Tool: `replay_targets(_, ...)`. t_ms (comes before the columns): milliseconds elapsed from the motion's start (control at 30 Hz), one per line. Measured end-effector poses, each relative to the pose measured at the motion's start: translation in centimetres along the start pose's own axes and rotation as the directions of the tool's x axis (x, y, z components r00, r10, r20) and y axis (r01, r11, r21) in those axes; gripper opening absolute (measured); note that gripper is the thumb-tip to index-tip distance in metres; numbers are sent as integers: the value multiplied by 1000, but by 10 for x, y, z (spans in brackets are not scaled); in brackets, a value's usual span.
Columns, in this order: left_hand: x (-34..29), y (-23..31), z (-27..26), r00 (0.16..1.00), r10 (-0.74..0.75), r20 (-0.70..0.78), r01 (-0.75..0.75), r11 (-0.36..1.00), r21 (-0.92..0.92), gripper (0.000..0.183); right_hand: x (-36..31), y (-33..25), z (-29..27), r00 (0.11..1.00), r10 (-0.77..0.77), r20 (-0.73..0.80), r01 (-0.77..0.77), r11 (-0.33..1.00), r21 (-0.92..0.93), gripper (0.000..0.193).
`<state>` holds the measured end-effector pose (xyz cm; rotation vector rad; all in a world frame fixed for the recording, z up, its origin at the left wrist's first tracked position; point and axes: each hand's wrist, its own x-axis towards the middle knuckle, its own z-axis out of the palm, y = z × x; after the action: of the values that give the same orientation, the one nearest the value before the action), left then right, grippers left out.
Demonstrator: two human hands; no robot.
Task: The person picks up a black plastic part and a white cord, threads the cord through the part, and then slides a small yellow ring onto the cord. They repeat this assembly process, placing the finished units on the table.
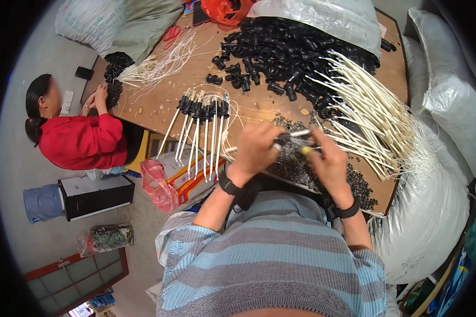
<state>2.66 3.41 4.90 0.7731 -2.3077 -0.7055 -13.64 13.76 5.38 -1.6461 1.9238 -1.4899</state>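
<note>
Over the table's near edge, my left hand [256, 148] is closed round a black plastic fitting [282, 140]. From it a short white tube [300, 133] reaches toward my right hand [328, 161], whose fingers are bent and blurred; what they pinch is unclear. Something yellow [305, 150] shows at a right fingertip. Below both hands spreads a pile of small dark rings [296, 168]. To the left, a row of white tubes with black fittings [198, 113] hangs over the edge. At the right lies a big bundle of white tubes [375, 113] with thin strings.
A heap of black fittings [285, 53] spills from a white sack [322, 24] at the back. Red scissors [171, 36] lie far left near loose white strings [164, 66]. A person in red [82, 140] works at the left end. Full white sacks [428, 211] crowd the right side.
</note>
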Motion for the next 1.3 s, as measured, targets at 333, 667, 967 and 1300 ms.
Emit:
replay_targets(333,-14,-93,-56,873,-59,-484,402,649,646,47,-13,-8,10,930,-177,323,258,939,-227,42)
replay_targets(667,80,-80,32,1000,-1,3,1,964,266,46,-23,66,-93,964,264,11,-151,587,-795,15)
replay_targets(967,61,-73,34,988,-75,136,70,997,42,22,3,57,-81,986,-105,127,162,756,-635,17)
replay_targets(1300,37,-29,15,937,-71,343,113,988,-105,27,-9,34,-33,954,6,301,111,922,-370,22)
